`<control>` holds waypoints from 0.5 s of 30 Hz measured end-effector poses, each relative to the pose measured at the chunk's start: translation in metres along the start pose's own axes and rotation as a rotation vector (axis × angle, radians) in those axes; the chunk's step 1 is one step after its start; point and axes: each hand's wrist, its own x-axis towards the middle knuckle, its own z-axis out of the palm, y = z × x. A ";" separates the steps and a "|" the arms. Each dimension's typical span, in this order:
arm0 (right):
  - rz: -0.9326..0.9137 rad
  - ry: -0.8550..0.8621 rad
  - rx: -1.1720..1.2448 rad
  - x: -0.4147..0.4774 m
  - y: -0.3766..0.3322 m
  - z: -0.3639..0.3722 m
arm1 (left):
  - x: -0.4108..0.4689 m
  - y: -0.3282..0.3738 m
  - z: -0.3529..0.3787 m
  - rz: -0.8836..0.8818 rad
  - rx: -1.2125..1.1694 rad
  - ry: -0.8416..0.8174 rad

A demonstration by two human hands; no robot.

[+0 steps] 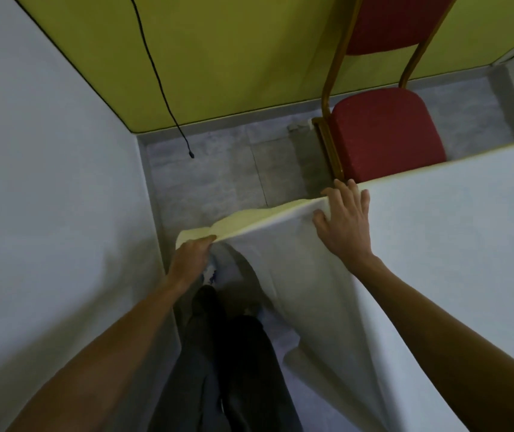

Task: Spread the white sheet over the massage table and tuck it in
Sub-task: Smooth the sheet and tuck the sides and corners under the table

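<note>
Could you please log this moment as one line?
left hand: grips sheet edge, pulled out | right hand: flat on table corner | chair: behind | tuck: not done

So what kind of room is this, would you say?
Probably a small treatment or massage cubicle: a raised table draped in a white fabric sheet, a red padded chair with a gold metal frame in the corner, and plain yellow-green walls close around.
</note>
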 end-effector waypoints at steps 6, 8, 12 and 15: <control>-0.017 0.044 0.067 0.001 0.001 0.003 | -0.079 0.061 0.095 -0.209 -0.301 -0.036; -0.017 0.037 0.085 0.000 0.001 0.003 | -0.093 0.090 0.123 -0.296 -0.377 -0.140; -0.016 0.023 0.100 0.002 0.001 0.001 | -0.111 0.136 0.177 -0.229 -0.463 -0.166; 0.002 -0.003 0.130 0.000 -0.001 -0.002 | -0.110 0.169 0.189 -0.258 -0.584 -0.093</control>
